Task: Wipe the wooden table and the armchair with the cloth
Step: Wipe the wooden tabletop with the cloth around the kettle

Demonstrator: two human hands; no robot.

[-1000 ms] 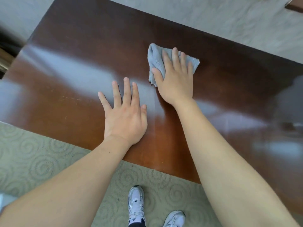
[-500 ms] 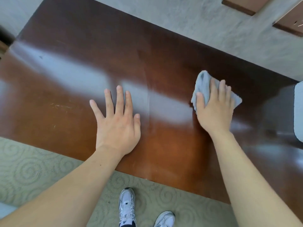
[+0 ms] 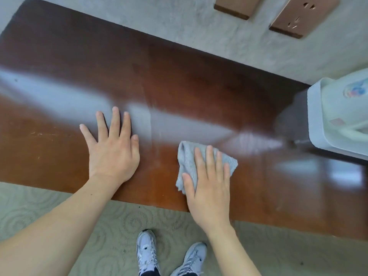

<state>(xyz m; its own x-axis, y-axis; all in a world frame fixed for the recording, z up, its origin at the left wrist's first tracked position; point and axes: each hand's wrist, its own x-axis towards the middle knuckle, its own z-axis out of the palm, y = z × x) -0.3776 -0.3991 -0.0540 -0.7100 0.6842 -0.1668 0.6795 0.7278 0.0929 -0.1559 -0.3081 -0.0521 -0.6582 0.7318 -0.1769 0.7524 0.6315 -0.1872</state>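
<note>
Grey cloth [image 3: 188, 162] lies under the right hand [image 3: 209, 188] — fingers straight, pressing it onto the worktop [image 3: 179, 86]; left hand [image 3: 112, 154] rests flat, fingers spread.

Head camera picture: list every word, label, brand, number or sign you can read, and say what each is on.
No text can be read anywhere in this picture.
White box at the table's right end: a coloured printed mark and a pinkish patch, both too blurred to read.
Wall sockets: only holes, no lettering visible.
Shoes: no readable brand.
Cloth and table: no writing.
</note>
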